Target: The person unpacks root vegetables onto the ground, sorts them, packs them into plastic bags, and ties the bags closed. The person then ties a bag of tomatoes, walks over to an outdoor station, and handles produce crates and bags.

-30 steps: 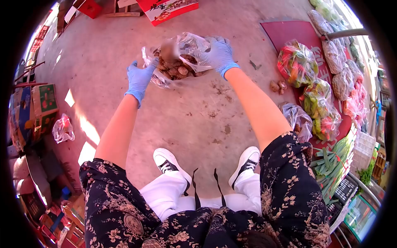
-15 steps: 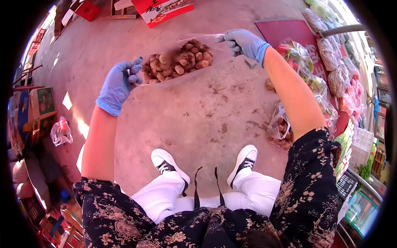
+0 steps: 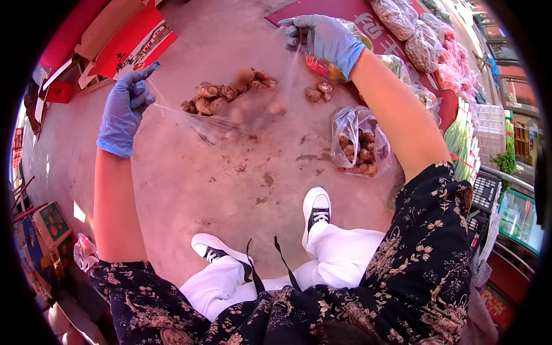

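Observation:
A clear plastic bag [image 3: 215,127] is stretched between my hands, both in blue gloves. My left hand [image 3: 125,109] pinches one side of it at the left. At the upper right, my right hand [image 3: 325,41] grips the other side. Behind and through the thin film shows a pile of brown, soil-covered tubers [image 3: 214,99], partly blurred; they look like small taros. I cannot tell whether any are inside the bag. A few loose tubers [image 3: 319,91] lie below my right hand. Nearby stands another clear bag [image 3: 361,142] with tubers in it.
Red cartons [image 3: 135,49] stand at the upper left. Bagged vegetables [image 3: 422,46] and a dark red mat [image 3: 368,20] line the right, with green onions [image 3: 463,141] and a white crate [image 3: 490,123] beyond. Boxes [image 3: 52,224] are at the lower left. Soil bits lie on the concrete floor.
My view has turned, so the cartons and the filled bag sit differently in it. The held plastic bag now hangs lower between my hands, and they are spread farther apart.

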`<action>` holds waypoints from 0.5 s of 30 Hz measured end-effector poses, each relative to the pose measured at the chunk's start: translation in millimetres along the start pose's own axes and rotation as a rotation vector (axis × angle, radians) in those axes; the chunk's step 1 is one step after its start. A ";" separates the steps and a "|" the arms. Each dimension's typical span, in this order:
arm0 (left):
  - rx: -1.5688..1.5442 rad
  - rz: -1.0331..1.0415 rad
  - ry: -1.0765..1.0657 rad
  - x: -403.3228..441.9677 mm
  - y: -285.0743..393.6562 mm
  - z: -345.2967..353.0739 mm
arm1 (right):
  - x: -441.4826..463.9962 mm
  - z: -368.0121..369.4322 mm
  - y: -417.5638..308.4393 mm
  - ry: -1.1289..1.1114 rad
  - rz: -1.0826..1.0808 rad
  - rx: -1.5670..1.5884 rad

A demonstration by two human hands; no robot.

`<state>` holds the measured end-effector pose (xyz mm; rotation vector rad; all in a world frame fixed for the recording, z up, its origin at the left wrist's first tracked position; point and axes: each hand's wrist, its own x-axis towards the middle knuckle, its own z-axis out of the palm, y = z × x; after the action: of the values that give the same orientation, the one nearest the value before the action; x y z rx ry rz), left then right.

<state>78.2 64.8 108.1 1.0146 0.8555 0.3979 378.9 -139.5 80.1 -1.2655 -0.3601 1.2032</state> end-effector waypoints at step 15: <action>0.938 0.370 -0.299 133.1 -36.0 166.5 | -80.4 -84.9 80.7 -0.097 -0.155 0.371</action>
<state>287.4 37.9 60.9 2.0611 0.5625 0.1246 373.6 -264.4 12.6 -0.8463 -0.2835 1.1392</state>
